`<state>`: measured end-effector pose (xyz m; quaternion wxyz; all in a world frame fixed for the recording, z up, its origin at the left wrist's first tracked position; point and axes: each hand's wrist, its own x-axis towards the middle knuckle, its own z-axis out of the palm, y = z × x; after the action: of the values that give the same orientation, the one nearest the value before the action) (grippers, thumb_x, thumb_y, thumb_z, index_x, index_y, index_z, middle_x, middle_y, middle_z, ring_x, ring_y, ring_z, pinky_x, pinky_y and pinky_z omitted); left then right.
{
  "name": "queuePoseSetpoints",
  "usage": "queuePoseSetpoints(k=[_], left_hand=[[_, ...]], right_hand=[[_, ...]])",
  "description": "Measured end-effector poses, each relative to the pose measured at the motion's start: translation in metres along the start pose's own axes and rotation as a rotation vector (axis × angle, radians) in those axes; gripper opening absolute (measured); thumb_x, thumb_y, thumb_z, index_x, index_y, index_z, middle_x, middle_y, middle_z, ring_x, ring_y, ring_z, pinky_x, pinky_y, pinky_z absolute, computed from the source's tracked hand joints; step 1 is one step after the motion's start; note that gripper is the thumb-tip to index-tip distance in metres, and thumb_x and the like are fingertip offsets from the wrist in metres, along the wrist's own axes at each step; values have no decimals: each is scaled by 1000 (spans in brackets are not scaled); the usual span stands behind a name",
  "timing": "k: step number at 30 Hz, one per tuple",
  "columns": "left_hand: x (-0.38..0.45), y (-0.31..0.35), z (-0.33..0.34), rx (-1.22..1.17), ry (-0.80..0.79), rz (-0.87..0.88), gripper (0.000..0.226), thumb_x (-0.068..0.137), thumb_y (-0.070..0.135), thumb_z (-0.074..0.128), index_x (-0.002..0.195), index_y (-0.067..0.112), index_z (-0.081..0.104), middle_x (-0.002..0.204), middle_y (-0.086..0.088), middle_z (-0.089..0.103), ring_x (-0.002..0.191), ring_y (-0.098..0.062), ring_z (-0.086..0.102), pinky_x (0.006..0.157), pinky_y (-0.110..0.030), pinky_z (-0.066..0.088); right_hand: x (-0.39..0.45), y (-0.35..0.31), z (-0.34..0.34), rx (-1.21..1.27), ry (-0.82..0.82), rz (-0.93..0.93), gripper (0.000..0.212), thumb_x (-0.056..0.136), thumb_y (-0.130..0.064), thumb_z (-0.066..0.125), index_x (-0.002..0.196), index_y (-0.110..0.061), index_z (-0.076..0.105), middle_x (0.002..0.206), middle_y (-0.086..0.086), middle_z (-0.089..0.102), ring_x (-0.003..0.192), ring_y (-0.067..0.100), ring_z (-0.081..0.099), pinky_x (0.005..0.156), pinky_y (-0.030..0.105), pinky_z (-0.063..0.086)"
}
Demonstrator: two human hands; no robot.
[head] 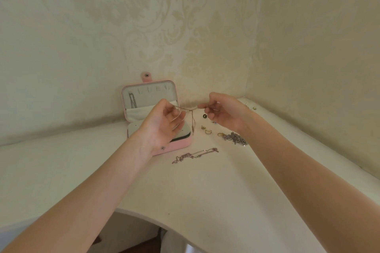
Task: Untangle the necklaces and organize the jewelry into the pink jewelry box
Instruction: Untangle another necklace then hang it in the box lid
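I have a thin gold chain (186, 109) stretched between my two hands, up in the air just in front of the open pink jewelry box (156, 113). My left hand (162, 124) pinches one end between thumb and fingertip, and my right hand (223, 112) pinches the other, so each grip is narrow and closed on the chain. From a small knot near the middle, loose strands hang down toward 6 o'clock.

This chain looks very light and limp, with no stiffness at all, and fine enough to snap or kink if I pull hard. I judge the best hold is close on either side of the knot, teasing it loose with fingertips, not tugging at the far ends.

The box stands at 10 o'clock from the chain, its lid leaning back against the wall; one dark piece, too small to name, hangs inside the lid. On the surface (205, 191) at 6 o'clock lies a second silver necklace (195, 155), spread out loosely. At 4 o'clock sits a heap of silver chain (235, 138) beside a gold ring (220, 134). Two gold ear cuffs (206, 129) lie at 5 o'clock, just right of the box, and a small dark round piece (204, 116) rests under my right hand
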<state>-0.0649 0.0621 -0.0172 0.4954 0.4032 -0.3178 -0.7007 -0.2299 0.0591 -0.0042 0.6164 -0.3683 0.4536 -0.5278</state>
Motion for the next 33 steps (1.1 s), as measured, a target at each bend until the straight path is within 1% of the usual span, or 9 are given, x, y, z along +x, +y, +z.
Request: queuePoseSetpoints(k=[4, 8, 10, 14, 17, 21, 25, 30, 33], left_hand=[[1, 0, 6, -210, -9, 18, 21, 86, 8, 45, 66, 14, 43, 59, 0, 43, 55, -12, 51, 90, -29, 48], [4, 2, 10, -326, 18, 84, 21, 88, 6, 44, 68, 12, 42, 48, 0, 41, 42, -11, 47, 65, -24, 54], [3, 3, 13, -310, 26, 130, 25, 89, 5, 43, 65, 12, 42, 45, 1, 40, 38, -9, 44, 61, -22, 50], [1, 5, 17, -8, 91, 342, 18, 91, 3, 40, 75, 9, 47, 61, -2, 52, 42, -8, 42, 53, -20, 49], [1, 6, 17, 292, 102, 447, 12, 94, 9, 40, 83, 13, 46, 74, -2, 63, 47, -9, 45, 45, -19, 42], [-4, 11, 17, 389, -14, 424, 13, 97, 15, 42, 85, 15, 45, 81, -1, 68, 51, -9, 48, 41, -19, 31], [-12, 14, 21, 367, -93, 365, 17, 98, 18, 44, 81, 17, 45, 84, 2, 69, 56, -9, 51, 38, -16, 30], [-14, 22, 19, 227, -141, 262, 15, 98, 17, 44, 83, 17, 46, 87, 1, 72, 57, -9, 56, 32, -14, 25], [-12, 27, 14, 117, -214, 169, 13, 98, 17, 44, 85, 17, 44, 99, -2, 72, 61, -8, 62, 28, -12, 27]], right_hand=[[0, 4, 0, 91, 25, 66, 13, 81, 2, 43, 76, -9, 47, 56, 8, 65, 52, 14, 43, 42, 18, 35], [2, 10, -2, 164, 67, 90, 15, 81, 2, 42, 72, -10, 45, 54, 9, 64, 52, 15, 42, 40, 18, 35], [3, 12, -4, 98, 76, 89, 15, 80, 2, 43, 72, -10, 45, 56, 9, 65, 52, 15, 43, 41, 19, 36], [3, 12, -6, -195, 89, 65, 12, 79, 1, 45, 72, -8, 47, 58, 7, 68, 51, 14, 46, 49, 21, 37], [0, 6, -7, -356, -29, 86, 10, 82, -1, 50, 76, -9, 50, 70, 9, 70, 53, 14, 49, 53, 23, 37], [-3, -3, -10, -574, -240, 66, 6, 86, -12, 65, 91, -10, 65, 91, 5, 69, 68, 12, 57, 65, 23, 44], [-2, -6, -6, -421, -400, 16, 17, 90, -17, 59, 105, -11, 66, 101, 0, 68, 85, 11, 62, 77, 22, 47], [-1, -3, -3, -361, -391, 10, 8, 87, -7, 62, 94, -7, 67, 74, 0, 67, 68, 12, 60, 62, 19, 48], [-2, -4, -4, -375, -351, 12, 6, 85, -4, 63, 90, -4, 68, 70, 3, 66, 58, 9, 58, 54, 16, 46]])
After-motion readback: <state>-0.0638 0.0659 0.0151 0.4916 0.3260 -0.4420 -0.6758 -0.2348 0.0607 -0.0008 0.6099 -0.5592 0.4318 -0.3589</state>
